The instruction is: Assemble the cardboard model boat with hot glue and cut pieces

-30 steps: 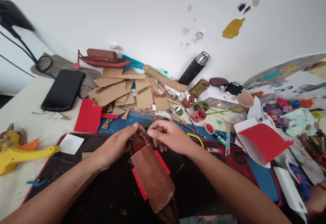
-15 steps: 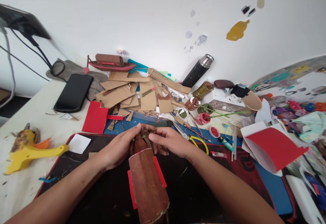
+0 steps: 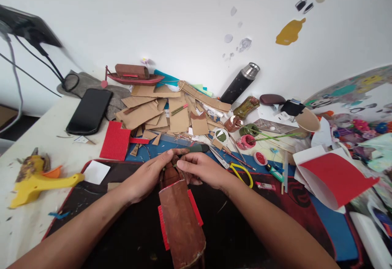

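A brown cardboard model boat (image 3: 183, 224) with a curved roof and red corrugated strips on both sides points away from me over the black mat. My left hand (image 3: 153, 175) is closed round the left side of its far end. From the right, my right hand (image 3: 203, 169) grips the same end, its thumb close to the left fingertips. A small greenish bit shows between the thumbs; its shape is too small to tell. Fingers under the hull are partly hidden.
Cardboard scraps (image 3: 141, 116) and a second model boat (image 3: 133, 75) lie behind. Yellow scissors (image 3: 241, 173), paint jars (image 3: 246, 141) and a black flask (image 3: 240, 83) are to the right. A yellow glue gun (image 3: 39, 181) and a phone (image 3: 89, 112) lie left.
The roofed boat has shifted slightly right in view. My left hand has moved a little right, and my right thumb has drawn slightly nearer the left fingers.
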A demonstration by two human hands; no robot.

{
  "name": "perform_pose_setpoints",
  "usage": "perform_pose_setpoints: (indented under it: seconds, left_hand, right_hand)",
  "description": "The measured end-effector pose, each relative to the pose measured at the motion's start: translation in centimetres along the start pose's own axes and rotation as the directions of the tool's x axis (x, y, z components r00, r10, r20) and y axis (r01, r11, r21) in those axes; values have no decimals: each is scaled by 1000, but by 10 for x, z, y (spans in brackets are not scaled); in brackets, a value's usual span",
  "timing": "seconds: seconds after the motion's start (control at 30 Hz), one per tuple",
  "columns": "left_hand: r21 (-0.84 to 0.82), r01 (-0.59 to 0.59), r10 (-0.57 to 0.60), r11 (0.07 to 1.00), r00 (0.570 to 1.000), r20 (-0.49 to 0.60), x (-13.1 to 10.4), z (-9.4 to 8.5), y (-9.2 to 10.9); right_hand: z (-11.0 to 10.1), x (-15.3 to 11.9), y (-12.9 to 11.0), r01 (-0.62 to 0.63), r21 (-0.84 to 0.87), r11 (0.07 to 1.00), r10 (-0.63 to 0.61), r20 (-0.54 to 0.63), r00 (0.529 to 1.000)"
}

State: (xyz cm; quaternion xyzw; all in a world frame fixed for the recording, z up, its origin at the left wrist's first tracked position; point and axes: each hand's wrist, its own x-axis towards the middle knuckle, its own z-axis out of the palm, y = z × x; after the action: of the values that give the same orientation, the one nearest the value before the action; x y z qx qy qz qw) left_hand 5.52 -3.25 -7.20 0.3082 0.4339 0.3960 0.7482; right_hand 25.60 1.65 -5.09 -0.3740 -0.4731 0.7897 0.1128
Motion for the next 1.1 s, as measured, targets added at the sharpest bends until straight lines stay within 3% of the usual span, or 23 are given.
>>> perform_pose_setpoints:
  seconds: [0.3, 0.43, 0.5, 0.63, 0.83, 0.97, 1.1]
  left_hand:
    - [18, 17, -16, 1000, 1000, -22, -2, 6, 5]
    - [-128, 91, -93, 988, 996, -6, -3, 12, 12]
    - [-229, 110, -126, 967, 990, -56, -3, 14, 18]
    - [-384, 32, -135, 923, 960, -245, -3, 12, 35]
    - [-534, -143, -112, 834, 902, -417, 0, 5, 53]
    - [-550, -235, -57, 802, 885, -462, 1, 6, 53]
    - [-536, -252, 9, 806, 910, -415, 1, 9, 43]
  right_hand:
    - [1, 1, -1, -5, 28, 1000, 4, 5, 1000]
    - [1, 1, 1, 31, 52, 998, -30, -19, 999]
    - [1, 0, 3, 66, 77, 995, -60, -75, 995]
    - [-1, -4, 10, 159, 88, 983, -139, -200, 970]
    - [5, -18, 25, 222, 7, 975, -212, -265, 941]
    - [10, -26, 31, 262, -32, 964, -262, -246, 933]
    - [12, -26, 35, 384, -20, 923, -375, -277, 885]
